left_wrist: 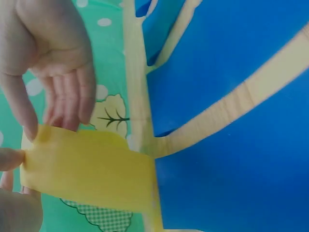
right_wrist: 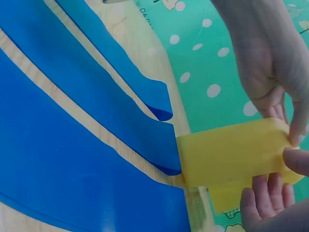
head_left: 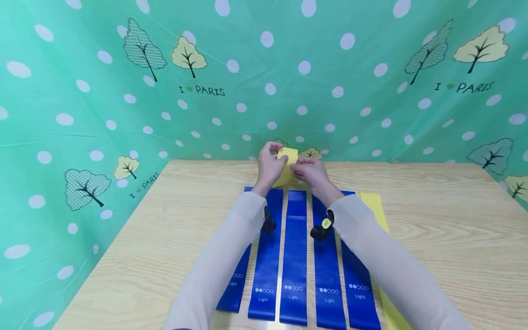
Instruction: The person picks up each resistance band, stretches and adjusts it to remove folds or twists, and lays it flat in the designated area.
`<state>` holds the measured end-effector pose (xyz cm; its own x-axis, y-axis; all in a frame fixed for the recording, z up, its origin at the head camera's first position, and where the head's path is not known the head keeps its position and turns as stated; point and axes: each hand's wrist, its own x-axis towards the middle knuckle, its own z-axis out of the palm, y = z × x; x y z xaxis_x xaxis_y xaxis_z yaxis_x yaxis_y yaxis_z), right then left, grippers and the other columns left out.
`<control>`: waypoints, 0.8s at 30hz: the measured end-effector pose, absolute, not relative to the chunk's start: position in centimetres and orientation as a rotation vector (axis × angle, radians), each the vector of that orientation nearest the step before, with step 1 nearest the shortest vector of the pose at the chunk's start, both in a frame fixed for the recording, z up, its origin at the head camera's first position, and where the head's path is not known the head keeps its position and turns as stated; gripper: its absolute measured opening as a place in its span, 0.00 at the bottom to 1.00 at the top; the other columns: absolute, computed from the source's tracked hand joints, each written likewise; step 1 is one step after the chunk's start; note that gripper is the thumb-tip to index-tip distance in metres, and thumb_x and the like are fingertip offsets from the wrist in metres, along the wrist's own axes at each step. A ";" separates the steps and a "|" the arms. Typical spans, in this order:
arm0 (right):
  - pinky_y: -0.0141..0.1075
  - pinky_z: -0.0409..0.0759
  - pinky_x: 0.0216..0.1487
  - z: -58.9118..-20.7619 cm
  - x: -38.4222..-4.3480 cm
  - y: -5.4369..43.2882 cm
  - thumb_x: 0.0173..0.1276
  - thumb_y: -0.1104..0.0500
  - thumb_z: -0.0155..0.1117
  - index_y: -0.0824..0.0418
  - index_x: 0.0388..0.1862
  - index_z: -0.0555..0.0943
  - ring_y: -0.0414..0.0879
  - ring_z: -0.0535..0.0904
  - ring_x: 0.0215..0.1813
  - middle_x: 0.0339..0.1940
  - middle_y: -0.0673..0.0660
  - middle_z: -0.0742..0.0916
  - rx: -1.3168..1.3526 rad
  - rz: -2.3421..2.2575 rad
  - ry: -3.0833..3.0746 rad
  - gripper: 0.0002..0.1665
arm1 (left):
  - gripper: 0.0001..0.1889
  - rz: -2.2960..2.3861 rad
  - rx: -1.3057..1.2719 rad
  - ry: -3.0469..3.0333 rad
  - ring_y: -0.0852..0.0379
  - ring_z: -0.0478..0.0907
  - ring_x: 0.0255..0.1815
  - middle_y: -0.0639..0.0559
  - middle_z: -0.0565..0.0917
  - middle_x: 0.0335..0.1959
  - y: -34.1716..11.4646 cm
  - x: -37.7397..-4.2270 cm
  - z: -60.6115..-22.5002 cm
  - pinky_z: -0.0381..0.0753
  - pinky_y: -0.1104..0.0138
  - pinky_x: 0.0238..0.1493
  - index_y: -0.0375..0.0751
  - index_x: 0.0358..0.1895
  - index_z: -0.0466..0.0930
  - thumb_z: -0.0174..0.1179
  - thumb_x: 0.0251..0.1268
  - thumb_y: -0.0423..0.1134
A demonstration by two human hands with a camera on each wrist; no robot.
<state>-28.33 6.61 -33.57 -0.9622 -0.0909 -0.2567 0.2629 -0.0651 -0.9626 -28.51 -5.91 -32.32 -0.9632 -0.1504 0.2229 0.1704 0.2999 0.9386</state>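
At the table's far edge both hands hold a yellow resistance band point(head_left: 288, 156), a flat strip with its far end raised in front of the cloth. My left hand point(head_left: 269, 166) pinches its left side, thumb on the near face. From the right side my right hand point(head_left: 312, 173) pinches it; in the right wrist view the thumb lies over the yellow band point(right_wrist: 227, 154) and the fingers are behind it. Below the hands, blue resistance bands point(head_left: 293, 256) marked "Light" lie side by side, partly hidden by the forearms.
A second yellow band point(head_left: 373, 204) lies at the right of the blue row, partly under the right forearm. A green dotted cloth point(head_left: 284, 91) hangs behind the wooden table point(head_left: 165, 247). Both wrists wear black cameras.
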 end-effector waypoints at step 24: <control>0.44 0.73 0.64 -32.0 -27.5 7.3 0.68 0.58 0.62 0.68 0.60 0.74 0.53 0.74 0.60 0.60 0.61 0.76 0.053 -1.971 2.210 0.25 | 0.13 -1.807 -0.059 -2.262 0.48 0.77 0.47 0.41 0.78 0.47 -7.2 -27.1 -34.1 0.80 0.63 0.48 0.34 0.50 0.72 0.57 0.67 0.37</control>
<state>-27.52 7.31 -31.99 -0.9832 -0.0926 -0.1572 0.1457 0.1209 -0.9819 -27.15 -7.24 -34.09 -0.9690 -0.1206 0.2157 0.1837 0.2321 0.9552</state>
